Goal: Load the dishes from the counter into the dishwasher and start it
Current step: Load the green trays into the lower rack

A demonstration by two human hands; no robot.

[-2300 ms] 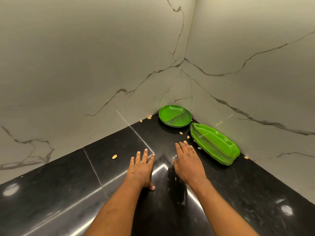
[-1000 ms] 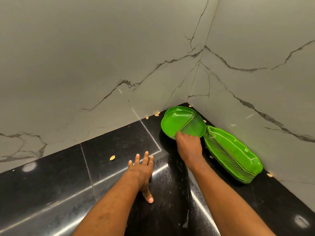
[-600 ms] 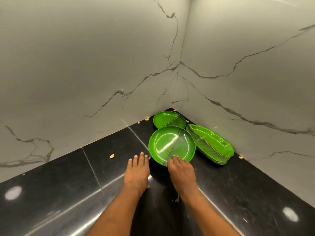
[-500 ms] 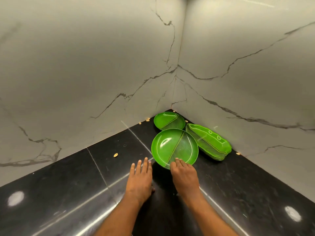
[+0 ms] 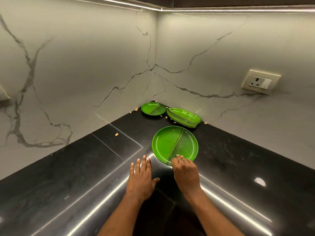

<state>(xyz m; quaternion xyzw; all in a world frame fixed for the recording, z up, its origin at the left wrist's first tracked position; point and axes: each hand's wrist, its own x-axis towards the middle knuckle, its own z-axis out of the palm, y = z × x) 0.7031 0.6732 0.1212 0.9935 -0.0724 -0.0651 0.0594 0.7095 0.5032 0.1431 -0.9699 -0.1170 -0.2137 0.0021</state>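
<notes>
The right hand [image 5: 185,173] holds the near plate [image 5: 172,143] by its closest rim, its fingers [image 5: 179,157] curled over the edge; the thumb is hidden, so how it sits under the rim cannot be told. The left hand [image 5: 142,178] lies just beside it, palm down on the black tabletop [image 5: 76,176], with fingers straight and slightly spread, the thumb out to the side, holding nothing. It does not touch the plate.

The near plate is round and green, with a leaf pattern and a rib line running across it. It is over the tabletop in front of the right hand, well out from the corner; whether it rests flat or is raised a little cannot be told.

Farther back, in the corner where the two walls meet, sits the far plate [image 5: 153,109], also round and green. Just to its right, along the right wall, lie long leaf-shaped green dishes [image 5: 183,117], which look stacked. A few pale seeds are scattered about: one [image 5: 116,134] on the tabletop to the left, others close to the far plate and the dishes.

The walls [image 5: 76,65] are pale marble with dark veins. A socket [image 5: 260,82] is set in the right wall, and a light strip [image 5: 238,9] runs along the top.
</notes>
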